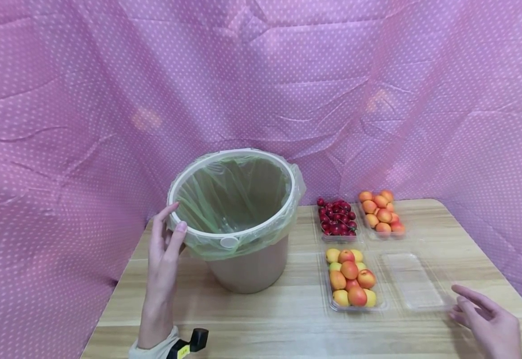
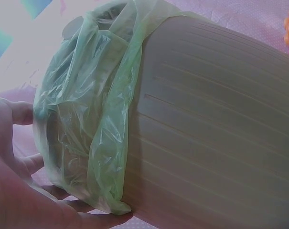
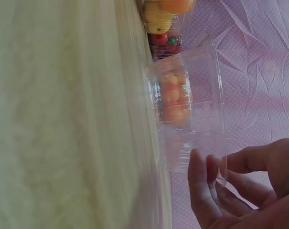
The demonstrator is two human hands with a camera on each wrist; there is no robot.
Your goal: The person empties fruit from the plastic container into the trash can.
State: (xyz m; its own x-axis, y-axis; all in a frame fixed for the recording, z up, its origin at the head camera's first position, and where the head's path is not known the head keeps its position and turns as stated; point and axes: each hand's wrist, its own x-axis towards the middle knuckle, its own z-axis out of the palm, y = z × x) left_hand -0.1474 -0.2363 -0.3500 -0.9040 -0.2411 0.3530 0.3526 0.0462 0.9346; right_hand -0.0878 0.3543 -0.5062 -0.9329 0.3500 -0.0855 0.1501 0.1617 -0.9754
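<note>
Holding the bagged rim of the bin (image 1: 252, 269), just right of the left hand (image 1: 164, 264), lightly between thumb and fingers. With the right hand (image 1: 489, 319), fingering the nearest corner of the clear box (image 1: 413, 284), just left of it; impossible to tell whether pinching or merely touching. Probably at the step of taking up the box, with mixed fruit (image 1: 350, 279) farther left. Next, likely needing a sure pinch and a lift toward the bin.
</note>
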